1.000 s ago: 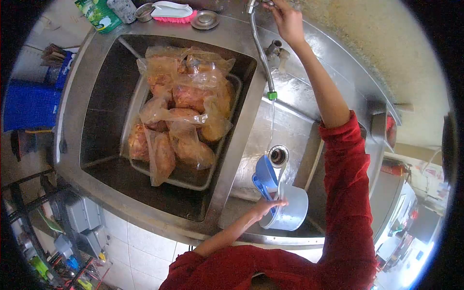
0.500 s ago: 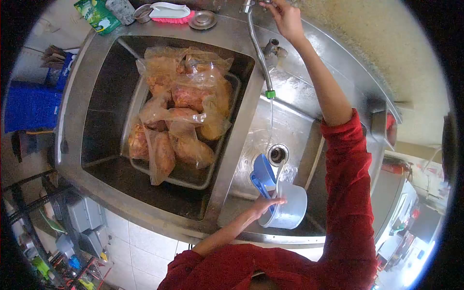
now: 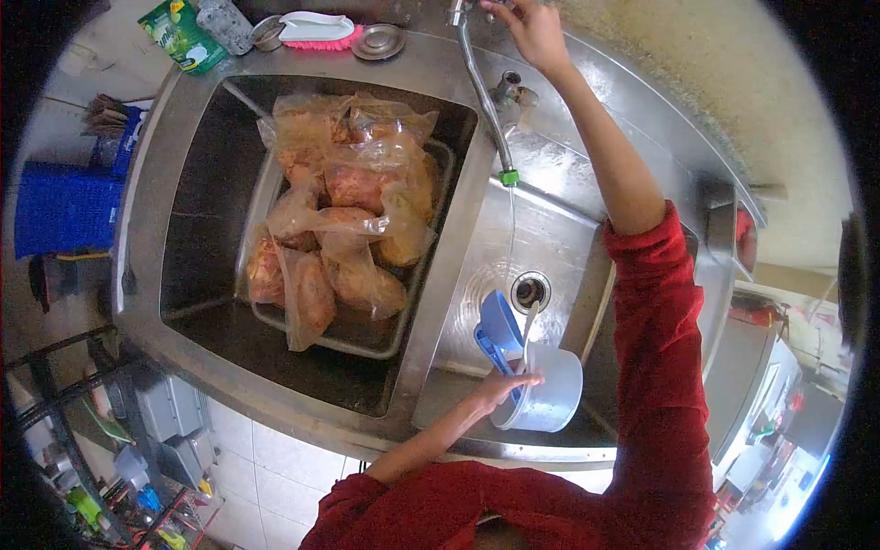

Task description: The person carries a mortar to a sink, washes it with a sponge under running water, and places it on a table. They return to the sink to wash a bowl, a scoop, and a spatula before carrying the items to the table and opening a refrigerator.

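Observation:
My left hand (image 3: 498,389) is closed at the rim of a whitish plastic tub (image 3: 555,390), tilted over the right sink basin (image 3: 467,344). A blue scoop (image 3: 500,321) leans out of the tub's mouth, its blue handle (image 3: 495,351) against my fingers. At the top, my right hand (image 3: 536,37) reaches up with its fingers closed at the tap's handle, which is partly cut off by the frame edge. Below it hangs the metal tap spout (image 3: 479,87) with a green tip (image 3: 510,178). A thin stream of water (image 3: 511,225) falls towards the drain (image 3: 530,291).
In the left basin (image 3: 197,238), a metal tray (image 3: 367,350) holds several plastic bags of meat (image 3: 362,188). A pink-bristled brush (image 3: 316,30), a metal lid (image 3: 379,42) and a green pouch (image 3: 183,37) line the back ledge. A dark rack (image 3: 55,390) stands lower left.
The view has shifted slightly. Both hands stay where they were, at the tub and the tap. The water stream looks a little thinner.

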A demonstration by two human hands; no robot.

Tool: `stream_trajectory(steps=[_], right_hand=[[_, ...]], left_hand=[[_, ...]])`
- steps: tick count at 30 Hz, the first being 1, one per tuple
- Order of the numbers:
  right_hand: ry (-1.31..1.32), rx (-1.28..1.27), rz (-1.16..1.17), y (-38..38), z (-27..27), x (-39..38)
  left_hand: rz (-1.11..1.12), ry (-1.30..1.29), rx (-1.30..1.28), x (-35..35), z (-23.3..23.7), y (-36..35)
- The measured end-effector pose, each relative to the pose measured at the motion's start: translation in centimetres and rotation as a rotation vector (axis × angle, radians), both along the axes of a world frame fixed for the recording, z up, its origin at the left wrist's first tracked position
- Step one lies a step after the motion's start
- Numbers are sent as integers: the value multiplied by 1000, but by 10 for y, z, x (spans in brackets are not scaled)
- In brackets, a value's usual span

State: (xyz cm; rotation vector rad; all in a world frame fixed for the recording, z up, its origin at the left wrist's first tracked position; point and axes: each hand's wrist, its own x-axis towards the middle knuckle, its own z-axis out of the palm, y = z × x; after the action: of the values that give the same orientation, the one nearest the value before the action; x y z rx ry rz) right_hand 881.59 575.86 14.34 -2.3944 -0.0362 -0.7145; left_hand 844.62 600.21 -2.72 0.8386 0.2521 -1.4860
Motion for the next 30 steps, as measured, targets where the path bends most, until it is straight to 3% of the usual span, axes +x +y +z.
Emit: stream_trajectory(steps=[2,6,20,24,26,30], right_hand=[[100,12,-42,3,7,-4],[-34,107,32,-5,-7,6],[150,114,-56,-2,8,2],[3,196,-15,3,6,4],[159,113,-99,2,12,1],[206,64,-94,1,16,0]], left_hand=[[-20,-5,19,1,1,1],[-9,-43,29,1,2,1],[-68,-9,49,-1,0,-3],[-37,1,31,0,1,-1],[-52,-8,45,1,3,-1],[-55,-20,56,2,7,-1]])
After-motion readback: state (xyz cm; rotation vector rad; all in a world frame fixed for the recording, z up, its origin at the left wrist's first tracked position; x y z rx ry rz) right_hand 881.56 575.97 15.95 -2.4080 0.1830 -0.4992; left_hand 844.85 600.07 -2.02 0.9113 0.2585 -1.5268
